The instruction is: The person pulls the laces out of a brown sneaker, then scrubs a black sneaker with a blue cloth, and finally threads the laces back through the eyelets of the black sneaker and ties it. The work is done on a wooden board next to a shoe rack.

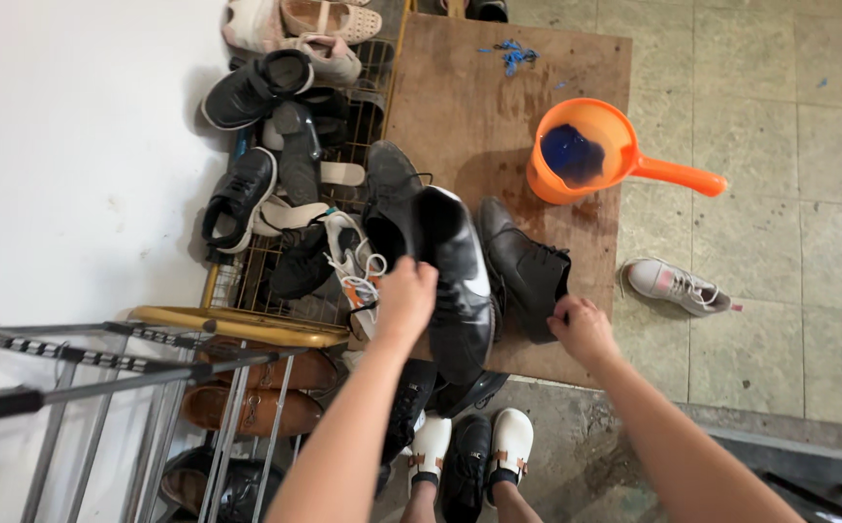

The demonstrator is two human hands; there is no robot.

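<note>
Shoe (462,281), black and shiny, is what I'm gripping with the left hand (406,302); right hand (581,329) is clutching the black boot (526,271) on the wet board (460,107).

Single view only, head-mounted, looking steeply down from standing height over the wooden board (498,87) on the floor. The board occupies the upper centre of the frame at moderate range. The wearer's forearms enter from below the board; the white wall lies left of it, floor tiles right.
</note>
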